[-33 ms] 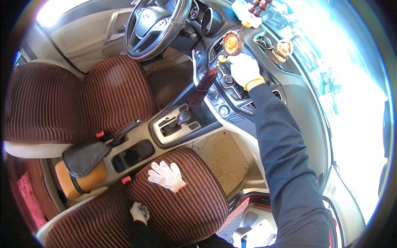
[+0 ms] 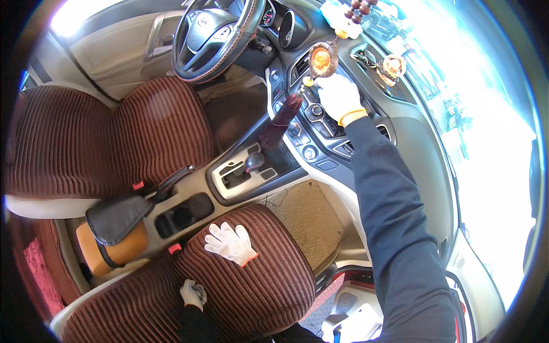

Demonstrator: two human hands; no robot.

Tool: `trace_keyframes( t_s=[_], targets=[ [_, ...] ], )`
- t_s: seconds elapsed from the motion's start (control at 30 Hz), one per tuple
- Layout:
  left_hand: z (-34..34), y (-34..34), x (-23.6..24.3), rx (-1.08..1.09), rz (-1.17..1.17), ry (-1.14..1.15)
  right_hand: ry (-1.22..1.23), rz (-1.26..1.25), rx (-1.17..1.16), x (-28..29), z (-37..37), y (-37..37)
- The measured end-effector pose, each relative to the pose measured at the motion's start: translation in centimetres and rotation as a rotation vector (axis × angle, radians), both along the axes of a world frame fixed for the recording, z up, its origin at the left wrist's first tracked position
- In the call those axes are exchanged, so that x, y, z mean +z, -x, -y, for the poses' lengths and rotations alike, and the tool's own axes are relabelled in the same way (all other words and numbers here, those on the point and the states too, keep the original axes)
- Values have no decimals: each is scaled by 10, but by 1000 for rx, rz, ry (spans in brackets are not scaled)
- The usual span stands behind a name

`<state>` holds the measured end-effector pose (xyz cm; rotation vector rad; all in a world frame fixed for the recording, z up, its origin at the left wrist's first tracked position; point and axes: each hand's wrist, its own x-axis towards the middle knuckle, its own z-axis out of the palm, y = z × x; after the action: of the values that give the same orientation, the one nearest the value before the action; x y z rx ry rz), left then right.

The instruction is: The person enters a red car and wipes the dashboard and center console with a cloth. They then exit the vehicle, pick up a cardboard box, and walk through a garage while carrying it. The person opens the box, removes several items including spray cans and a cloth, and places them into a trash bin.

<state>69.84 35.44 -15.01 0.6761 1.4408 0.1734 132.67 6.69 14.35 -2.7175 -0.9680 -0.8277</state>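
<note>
My right hand (image 2: 341,98), in a white glove with an orange cuff, is at the upper centre dashboard (image 2: 315,111), next to a hanging round ornament (image 2: 323,59) with a dark red tassel (image 2: 287,110). Its outline is compact, the fingers seem curled, and glare hides what they hold, if anything. My left hand (image 2: 193,294), also gloved, rests as a fist on the brown ribbed passenger seat (image 2: 269,257). On that seat, ahead of the fist, a loose white glove (image 2: 231,244) with an orange-red edge lies flat, fingers spread.
A gear lever (image 2: 253,162), handbrake (image 2: 174,182) and orange-tan armrest box (image 2: 111,248) line the middle. The steering wheel (image 2: 217,40) is at the far left. Small ornaments (image 2: 392,67) sit on the dashboard top. By the passenger doorway stands a pale plastic object (image 2: 360,303).
</note>
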Motion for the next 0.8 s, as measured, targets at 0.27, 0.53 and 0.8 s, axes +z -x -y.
trace_keyframes(
  t_s=[0.27, 0.53, 0.8],
  targets=[
    [4, 0, -1, -6, -3, -60, -8, -105, 158, 26, 57, 43],
    [-4, 2, -1, 35, -28, -35, 38, -403, 339, 35, 79, 59],
    [-1, 2, -4, -11, 3, -37, 48, -209, 38, 27, 61, 60]
  ],
)
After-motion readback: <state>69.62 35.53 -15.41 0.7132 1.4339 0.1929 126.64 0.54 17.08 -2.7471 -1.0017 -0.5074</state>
